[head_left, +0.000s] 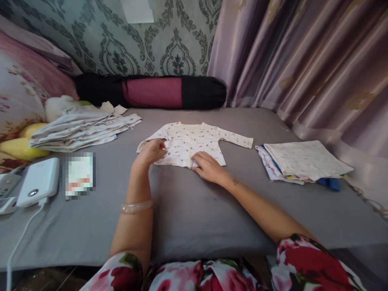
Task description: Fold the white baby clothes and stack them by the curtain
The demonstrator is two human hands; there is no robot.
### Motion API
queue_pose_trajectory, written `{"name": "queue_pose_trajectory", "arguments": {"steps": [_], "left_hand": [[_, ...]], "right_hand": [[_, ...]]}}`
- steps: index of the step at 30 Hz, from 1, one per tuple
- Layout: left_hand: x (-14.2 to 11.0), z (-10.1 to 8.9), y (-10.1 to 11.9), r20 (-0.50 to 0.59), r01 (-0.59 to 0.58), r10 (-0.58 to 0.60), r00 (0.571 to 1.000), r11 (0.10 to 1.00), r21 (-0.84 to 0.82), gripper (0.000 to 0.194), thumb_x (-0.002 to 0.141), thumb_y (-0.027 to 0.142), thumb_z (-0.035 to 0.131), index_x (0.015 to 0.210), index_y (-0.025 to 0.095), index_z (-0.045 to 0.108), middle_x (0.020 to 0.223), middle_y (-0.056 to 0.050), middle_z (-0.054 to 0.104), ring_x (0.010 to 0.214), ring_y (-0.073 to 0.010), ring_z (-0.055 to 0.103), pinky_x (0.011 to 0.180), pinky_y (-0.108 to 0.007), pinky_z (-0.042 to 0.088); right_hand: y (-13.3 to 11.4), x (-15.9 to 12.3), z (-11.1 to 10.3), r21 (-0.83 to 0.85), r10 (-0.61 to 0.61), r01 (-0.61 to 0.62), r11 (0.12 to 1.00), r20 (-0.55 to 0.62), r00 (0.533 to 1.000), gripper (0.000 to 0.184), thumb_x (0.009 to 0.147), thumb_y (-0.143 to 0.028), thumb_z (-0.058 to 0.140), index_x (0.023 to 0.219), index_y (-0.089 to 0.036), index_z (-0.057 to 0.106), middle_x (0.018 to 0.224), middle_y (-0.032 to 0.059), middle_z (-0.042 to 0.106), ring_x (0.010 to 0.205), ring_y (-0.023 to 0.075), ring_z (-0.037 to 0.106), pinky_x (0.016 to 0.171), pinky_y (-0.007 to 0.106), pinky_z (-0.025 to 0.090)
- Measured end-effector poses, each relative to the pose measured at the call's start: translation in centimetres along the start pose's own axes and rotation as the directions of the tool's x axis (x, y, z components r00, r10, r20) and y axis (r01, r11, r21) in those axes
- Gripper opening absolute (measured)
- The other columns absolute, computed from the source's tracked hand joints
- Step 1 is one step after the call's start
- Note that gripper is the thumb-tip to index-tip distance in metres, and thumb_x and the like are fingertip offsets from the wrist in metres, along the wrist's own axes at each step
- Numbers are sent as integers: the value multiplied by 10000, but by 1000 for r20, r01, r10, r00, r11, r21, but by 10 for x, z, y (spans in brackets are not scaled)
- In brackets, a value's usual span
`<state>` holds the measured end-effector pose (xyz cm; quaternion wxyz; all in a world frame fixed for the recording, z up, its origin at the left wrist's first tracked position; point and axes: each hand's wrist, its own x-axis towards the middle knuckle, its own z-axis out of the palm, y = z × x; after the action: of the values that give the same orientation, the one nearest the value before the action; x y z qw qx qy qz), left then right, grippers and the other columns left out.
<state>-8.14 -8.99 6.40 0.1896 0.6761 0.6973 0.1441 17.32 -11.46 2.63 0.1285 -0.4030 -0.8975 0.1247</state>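
White shirt (pixel 194 141) lies spread, unfolded; the clothes (pixel 306 159) at right look folded; left hand (pixel 149 152) and right hand (pixel 209 166): grip unclear.

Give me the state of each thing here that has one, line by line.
Shirt: laid out, one sleeve outstretched
Left hand: fingers bent, at the shirt
Right hand: on the shirt's lower edge
Left clothes pile: layered, uneven
Right clothes pile: folded, stacked
White device: cable plugged in
Bolster: lying lengthwise
Curtain: hanging in folds

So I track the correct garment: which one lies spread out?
The white printed shirt in the middle; the left cloth pile and right cloth stack are layered instead.
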Motion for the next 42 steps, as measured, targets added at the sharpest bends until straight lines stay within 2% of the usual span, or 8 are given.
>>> {"name": "queue_pose_trajectory", "arguments": {"steps": [3,6,11,16,24,28,32,42], "left_hand": [[1,16,24,57,-238,253,966,952,-191,174,740,277,544,841,163,629,811,-33,651,765,-147,579,702,-241,430],[5,35,36,184,-290,340,922,923,-251,156,714,246,529,799,162,629,757,-25,639,717,-140,566,674,-240,429],[9,49,31,278,-231,292,915,945,-232,145,681,210,511,771,180,620,737,-16,640,702,-140,571,640,-229,422],[8,46,28,326,-195,273,905,948,-253,167,677,276,536,784,179,621,736,-19,644,699,-148,564,627,-241,410],[7,48,28,411,-117,236,881,948,-295,208,643,342,591,780,186,603,696,5,616,647,-134,530,575,-237,371],[7,49,26,422,-106,226,878,951,-290,309,619,422,661,817,194,591,691,15,593,632,-134,514,549,-238,347],[7,51,30,425,-93,193,884,965,-245,388,606,494,694,836,202,581,686,23,573,615,-137,502,525,-244,326],[6,39,22,428,-133,270,862,937,-322,302,679,316,607,951,185,603,771,-2,628,688,-146,562,601,-240,404]], "right_hand": [[3,7,5,51,-8,9,999,-22,1000,229,914,-293,584,1101,-162,604,1094,96,594,1060,222,514,950,346,392],[8,10,6,96,-21,23,995,-27,999,159,915,-232,567,1040,-160,635,1065,86,608,1044,206,523,937,322,390],[13,10,4,171,0,9,985,-48,999,153,905,-146,517,950,-161,663,986,72,632,985,187,549,919,310,398],[11,7,5,174,-21,32,984,-64,998,236,834,-267,662,1053,-182,639,1084,75,605,1055,217,527,931,337,402],[6,7,9,30,-49,51,998,-46,998,182,942,-233,509,993,-167,671,1028,105,621,1021,230,526,924,360,400],[13,12,11,249,74,-49,967,-94,993,171,925,-199,523,935,-170,691,975,74,663,956,187,579,877,314,434],[20,19,12,503,255,-198,841,-46,966,198,902,-196,515,948,-173,706,931,40,701,844,151,624,791,276,474],[13,6,6,330,-21,38,943,-54,998,297,808,-64,565,954,-242,752,1045,45,650,1010,176,586,966,349,421]]}}
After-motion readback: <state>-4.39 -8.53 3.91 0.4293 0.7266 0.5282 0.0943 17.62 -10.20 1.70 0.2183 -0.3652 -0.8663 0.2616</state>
